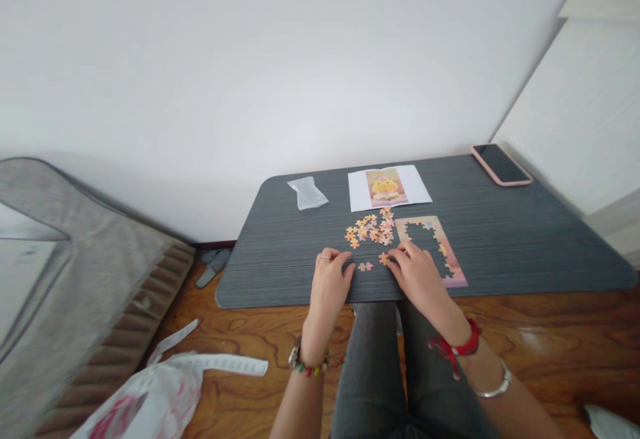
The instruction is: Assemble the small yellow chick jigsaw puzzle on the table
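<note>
Dial centred on the pile (370, 227), 12 toward the wall (320, 79). Step, as judged: sorting loose puzzle pieces and trying joins. Right hand (416, 270), 4 o'clock: fingertips at an orange clump (383, 259); pinched or merely touched, cannot tell from where I stand. Left hand (329, 283), 7 o'clock: fingers curved, thumb parted, nothing seen in its grasp. Pink clump (365, 267), seemingly 2 joined, 6 o'clock. Next move likely calls for colour-matching against the picture (385, 187), 1 o'clock. Frame (449, 259), 4 o'clock: jigsaw-edged border, middle mostly unfilled. Bag (308, 193), 10 o'clock: crumpled, no contents discernible.
</note>
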`<state>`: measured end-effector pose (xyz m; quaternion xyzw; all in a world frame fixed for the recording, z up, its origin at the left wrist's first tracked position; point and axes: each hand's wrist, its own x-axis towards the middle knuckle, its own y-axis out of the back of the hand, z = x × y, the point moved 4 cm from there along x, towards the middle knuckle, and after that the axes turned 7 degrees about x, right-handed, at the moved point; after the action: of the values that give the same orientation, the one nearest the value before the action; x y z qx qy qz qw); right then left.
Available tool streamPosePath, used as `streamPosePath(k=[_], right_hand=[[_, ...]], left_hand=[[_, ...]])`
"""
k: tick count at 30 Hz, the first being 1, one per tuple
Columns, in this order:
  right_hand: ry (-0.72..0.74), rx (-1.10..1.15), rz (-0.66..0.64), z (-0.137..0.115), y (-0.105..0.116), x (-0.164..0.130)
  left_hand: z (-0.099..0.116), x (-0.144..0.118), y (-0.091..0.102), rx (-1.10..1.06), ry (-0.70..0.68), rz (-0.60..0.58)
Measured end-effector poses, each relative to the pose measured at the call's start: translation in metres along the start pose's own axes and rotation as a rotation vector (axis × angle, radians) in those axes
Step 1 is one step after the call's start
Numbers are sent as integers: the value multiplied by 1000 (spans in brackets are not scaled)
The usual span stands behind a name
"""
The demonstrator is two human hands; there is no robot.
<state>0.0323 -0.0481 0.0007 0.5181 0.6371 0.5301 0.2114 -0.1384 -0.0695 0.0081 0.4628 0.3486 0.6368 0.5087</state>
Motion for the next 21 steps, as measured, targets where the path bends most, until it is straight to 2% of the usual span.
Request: streamPosePath(k=[5, 9, 16, 21], right_hand=[[-47, -35, -24, 15, 14, 8], [-60, -81, -115, 23, 24, 23], [-11, -70, -199, 25, 17, 53], [28, -127, -289, 35, 16, 77]], left_hand=[[-4, 3, -1, -4, -12, 16], [-3, 2, -3, -29, -19, 14], [-1, 0, -1, -48, -15, 42], [-4, -1, 2, -38, 1, 42]])
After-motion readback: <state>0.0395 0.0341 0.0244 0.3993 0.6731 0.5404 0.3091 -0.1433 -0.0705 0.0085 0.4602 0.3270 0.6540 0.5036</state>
